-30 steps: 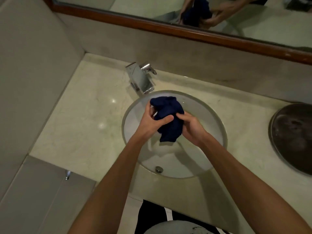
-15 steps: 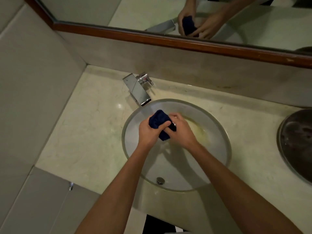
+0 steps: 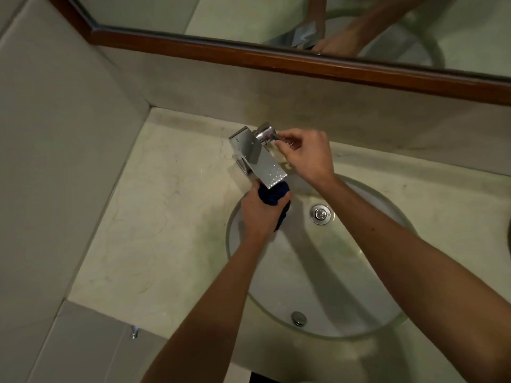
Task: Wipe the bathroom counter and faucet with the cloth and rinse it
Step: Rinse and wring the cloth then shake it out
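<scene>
The counter spreads out to the left of both hands, pale marble running up to the wall and the wood-framed mirror beyond them. Below the forearms sits the round basin, its drain just under the right wrist, so whatever runs off the cloth should fall into the bowl rather than onto the stone. The chrome faucet stands at the basin's far rim, its flat spout slanting down toward the left hand. The right hand reaches across to the faucet's side lever and pinches it between thumb and fingertips, likely to work the water; no stream shows yet. The left hand is clenched around the dark blue cloth, bunched into a wad and held right under the spout's mouth, the spot where water would land, which suits the rinsing step.
</scene>
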The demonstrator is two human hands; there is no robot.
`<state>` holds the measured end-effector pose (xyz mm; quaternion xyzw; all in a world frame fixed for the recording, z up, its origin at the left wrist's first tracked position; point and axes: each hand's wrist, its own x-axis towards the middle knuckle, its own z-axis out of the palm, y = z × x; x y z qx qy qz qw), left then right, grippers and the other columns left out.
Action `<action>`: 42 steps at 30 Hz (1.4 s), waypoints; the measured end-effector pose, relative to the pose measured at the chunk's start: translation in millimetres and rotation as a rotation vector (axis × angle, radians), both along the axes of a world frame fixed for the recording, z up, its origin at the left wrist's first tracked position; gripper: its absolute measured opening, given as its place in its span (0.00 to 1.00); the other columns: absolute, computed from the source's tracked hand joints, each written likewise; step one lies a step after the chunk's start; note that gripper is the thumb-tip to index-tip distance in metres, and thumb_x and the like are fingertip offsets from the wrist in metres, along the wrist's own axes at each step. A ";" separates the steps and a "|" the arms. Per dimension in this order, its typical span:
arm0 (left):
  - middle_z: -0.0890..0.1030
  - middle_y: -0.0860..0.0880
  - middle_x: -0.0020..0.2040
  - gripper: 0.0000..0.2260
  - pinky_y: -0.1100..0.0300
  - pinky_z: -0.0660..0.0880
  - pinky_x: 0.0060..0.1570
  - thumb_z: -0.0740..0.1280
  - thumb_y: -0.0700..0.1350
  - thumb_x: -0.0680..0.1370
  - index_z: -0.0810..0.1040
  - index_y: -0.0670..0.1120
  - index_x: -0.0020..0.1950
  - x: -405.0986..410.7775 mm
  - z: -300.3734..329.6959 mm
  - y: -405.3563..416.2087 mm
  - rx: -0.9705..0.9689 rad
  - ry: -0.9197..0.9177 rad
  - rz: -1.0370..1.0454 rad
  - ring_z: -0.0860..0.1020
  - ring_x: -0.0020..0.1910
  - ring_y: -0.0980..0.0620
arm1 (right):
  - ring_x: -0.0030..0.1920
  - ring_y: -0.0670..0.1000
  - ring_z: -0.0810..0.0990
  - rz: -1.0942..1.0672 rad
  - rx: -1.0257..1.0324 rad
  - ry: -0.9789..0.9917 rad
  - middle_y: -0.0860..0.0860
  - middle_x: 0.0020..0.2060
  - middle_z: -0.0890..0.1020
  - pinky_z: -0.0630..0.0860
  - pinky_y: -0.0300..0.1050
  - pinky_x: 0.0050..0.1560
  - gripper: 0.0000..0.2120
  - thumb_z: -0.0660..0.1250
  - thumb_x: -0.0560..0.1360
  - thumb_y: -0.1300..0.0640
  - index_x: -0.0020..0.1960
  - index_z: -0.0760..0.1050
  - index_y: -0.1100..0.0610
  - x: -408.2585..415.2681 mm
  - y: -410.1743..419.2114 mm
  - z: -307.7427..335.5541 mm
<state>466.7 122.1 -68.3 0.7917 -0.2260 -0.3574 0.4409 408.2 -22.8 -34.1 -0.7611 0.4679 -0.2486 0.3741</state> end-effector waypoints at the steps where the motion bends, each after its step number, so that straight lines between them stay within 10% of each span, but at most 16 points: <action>1: 0.83 0.50 0.37 0.18 0.52 0.80 0.39 0.80 0.54 0.70 0.76 0.44 0.45 2.0 0.9 -3.3 -0.013 0.045 0.003 0.83 0.36 0.49 | 0.41 0.41 0.84 -0.010 -0.017 -0.001 0.45 0.47 0.88 0.83 0.45 0.50 0.12 0.75 0.76 0.53 0.59 0.86 0.52 0.3 -1.8 -2.2; 7: 0.71 0.58 0.19 0.18 0.68 0.64 0.23 0.76 0.31 0.70 0.69 0.44 0.30 6.8 1.4 -10.8 -0.019 -0.001 0.054 0.70 0.19 0.62 | 0.32 0.50 0.85 -0.311 0.392 -0.351 0.52 0.34 0.86 0.84 0.47 0.37 0.15 0.75 0.76 0.47 0.47 0.85 0.61 -19.0 7.2 -13.6; 10: 0.76 0.56 0.25 0.13 0.61 0.71 0.29 0.77 0.34 0.66 0.75 0.46 0.32 6.4 -8.6 -9.4 -0.029 -0.043 0.061 0.72 0.25 0.63 | 0.33 0.58 0.83 -0.614 0.587 -0.118 0.57 0.31 0.81 0.85 0.56 0.45 0.32 0.63 0.79 0.35 0.37 0.79 0.64 -39.9 38.5 -50.3; 12: 0.84 0.52 0.36 0.08 0.56 0.81 0.38 0.78 0.38 0.67 0.82 0.47 0.41 0.3 -10.9 -6.3 -0.090 -0.049 0.055 0.83 0.36 0.57 | 0.38 0.60 0.83 -0.576 1.017 -0.029 0.59 0.40 0.82 0.83 0.63 0.52 0.32 0.58 0.80 0.31 0.44 0.79 0.61 -40.4 61.3 -70.3; 16: 0.85 0.52 0.38 0.07 0.59 0.79 0.41 0.77 0.40 0.68 0.82 0.46 0.43 -13.4 -14.1 2.7 -0.085 -0.091 0.043 0.83 0.38 0.57 | 0.45 0.57 0.88 -0.233 1.793 -0.524 0.57 0.44 0.87 0.85 0.52 0.43 0.24 0.64 0.75 0.40 0.44 0.87 0.60 -22.5 85.7 -95.8; 23: 0.85 0.56 0.53 0.17 0.67 0.77 0.54 0.79 0.34 0.70 0.84 0.45 0.56 -14.6 -22.8 47.1 -0.179 -0.080 -0.072 0.82 0.54 0.63 | 0.30 0.50 0.80 -0.287 1.647 -0.621 0.52 0.29 0.79 0.77 0.40 0.37 0.13 0.79 0.63 0.52 0.38 0.78 0.58 -2.3 74.4 -124.6; 28: 0.80 0.52 0.65 0.18 0.61 0.80 0.56 0.81 0.39 0.69 0.77 0.45 0.55 -7.8 -40.8 78.4 -0.103 0.109 -0.199 0.78 0.65 0.55 | 0.34 0.54 0.83 -0.547 1.183 -0.490 0.56 0.37 0.83 0.81 0.46 0.37 0.08 0.71 0.78 0.56 0.52 0.79 0.61 -14.2 80.8 -122.7; 34: 0.78 0.49 0.69 0.35 0.57 0.79 0.62 0.80 0.43 0.71 0.68 0.47 0.74 -2.5 -42.4 45.4 -0.091 0.405 -0.028 0.78 0.68 0.53 | 0.53 0.50 0.85 -0.175 0.575 -0.315 0.50 0.52 0.86 0.80 0.43 0.53 0.14 0.75 0.76 0.59 0.61 0.79 0.55 -28.5 93.9 -109.9; 42: 0.86 0.55 0.47 0.12 0.64 0.80 0.48 0.77 0.38 0.74 0.81 0.49 0.54 -5.5 -36.4 -3.2 -0.056 0.447 0.109 0.84 0.49 0.58 | 0.57 0.49 0.82 0.039 0.411 -0.298 0.57 0.54 0.82 0.79 0.49 0.57 0.19 0.69 0.70 0.65 0.61 0.78 0.60 -27.6 98.0 -90.8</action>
